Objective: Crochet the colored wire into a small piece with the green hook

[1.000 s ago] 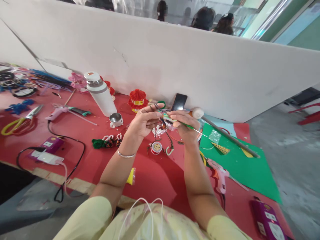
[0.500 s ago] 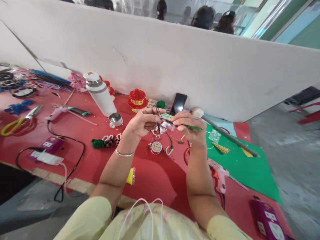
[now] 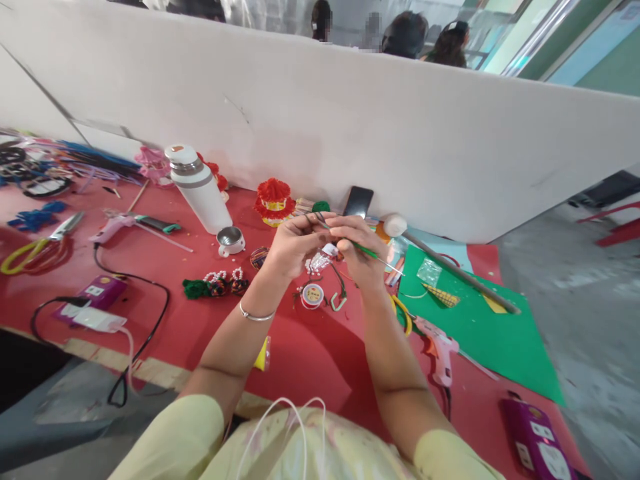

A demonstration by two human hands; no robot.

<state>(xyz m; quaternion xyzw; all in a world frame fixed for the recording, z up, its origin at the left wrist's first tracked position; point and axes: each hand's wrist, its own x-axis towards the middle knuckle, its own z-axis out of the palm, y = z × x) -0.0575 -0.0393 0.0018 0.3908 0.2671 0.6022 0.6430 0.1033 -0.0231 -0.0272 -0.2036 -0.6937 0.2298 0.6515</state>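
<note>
Both hands meet above the middle of the red table. My right hand (image 3: 361,245) grips a slim green-handled crochet hook (image 3: 367,251), its thin metal end pointing right and down. Closed beside it, my left hand (image 3: 297,243) pinches a small piece of dark yarn (image 3: 316,217), with a strand over the fingers. The fingers mostly hide the worked piece and the hook's other end. Below the hands lie white beads (image 3: 317,262), a thread spool (image 3: 313,296) and a bent pale-green piece (image 3: 339,303).
A white flask (image 3: 200,193) and its metal cup (image 3: 231,240) stand left. Left too are scissors (image 3: 43,243), a glue gun (image 3: 113,228) and a green yarn piece (image 3: 195,289). Another glue gun (image 3: 440,347) lies right, near a green sheet (image 3: 500,340). A phone (image 3: 359,201) leans on the partition.
My right hand has moved left and closer to my left hand, bringing the hook with it, now tilted more steeply. My left hand has shifted slightly right. Yellow handles now show beside my right forearm.
</note>
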